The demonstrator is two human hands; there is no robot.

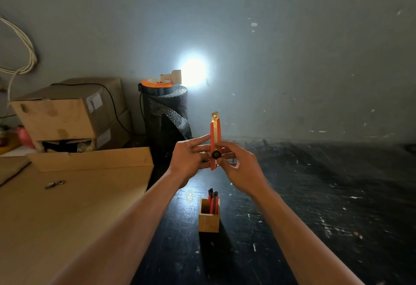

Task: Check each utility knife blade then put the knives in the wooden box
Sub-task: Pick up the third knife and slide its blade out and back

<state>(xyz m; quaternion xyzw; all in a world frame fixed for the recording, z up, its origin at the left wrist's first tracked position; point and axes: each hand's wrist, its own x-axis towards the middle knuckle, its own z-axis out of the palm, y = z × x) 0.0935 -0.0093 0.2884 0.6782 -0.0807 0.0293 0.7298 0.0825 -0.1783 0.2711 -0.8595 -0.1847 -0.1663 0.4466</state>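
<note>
Two knives (213,201) already stand in the wooden box (209,218) on the dark table (315,217); above it, the left hand (191,158) and right hand (242,167) pinch an orange utility knife (215,140) upright, blade (215,116) extended toward the lamp (175,76), probably for inspection.

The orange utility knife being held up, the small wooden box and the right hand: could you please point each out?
Orange utility knife (215,135), head view, on its upper body.
Small wooden box (208,222), head view, front wall.
Right hand (242,167), head view, back of hand.
</note>
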